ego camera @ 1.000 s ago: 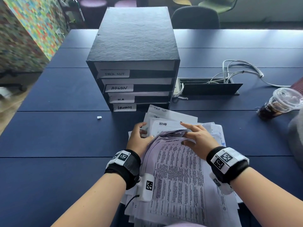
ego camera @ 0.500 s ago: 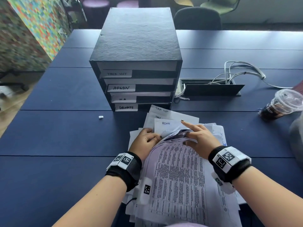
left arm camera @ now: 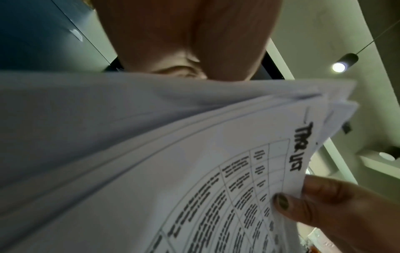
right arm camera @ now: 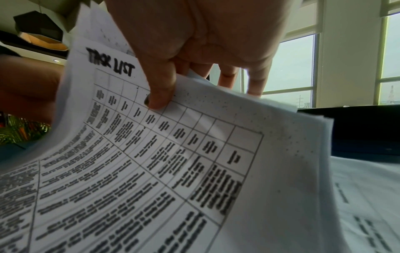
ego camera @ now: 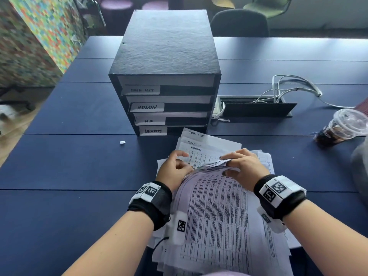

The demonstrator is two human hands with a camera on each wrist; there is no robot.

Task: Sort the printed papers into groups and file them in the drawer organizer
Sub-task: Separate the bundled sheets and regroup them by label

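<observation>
In the head view, a loose stack of printed papers [ego camera: 219, 222] fills the lower centre of the frame on the dark blue table [ego camera: 65, 166], just in front of the black drawer organizer [ego camera: 165, 62], whose four trays read TASK LIST, ADMIN, H.R and SECURITY. The right hand [ego camera: 242, 166] pinches the far edge of the bent-up top sheets, thumb under and fingers over. The left hand [ego camera: 173, 170] sits at the stack's left edge with curled fingers; whether it grips a sheet cannot be told there, and the left wrist view shows only its palm above the paper. The right wrist view alone reveals the lifted sheet's heading, TASK LIST, with the thumb [right arm camera: 160, 92] pressed on its printed grid. A lidded iced drink [ego camera: 342, 126] stands at the right edge.
</observation>
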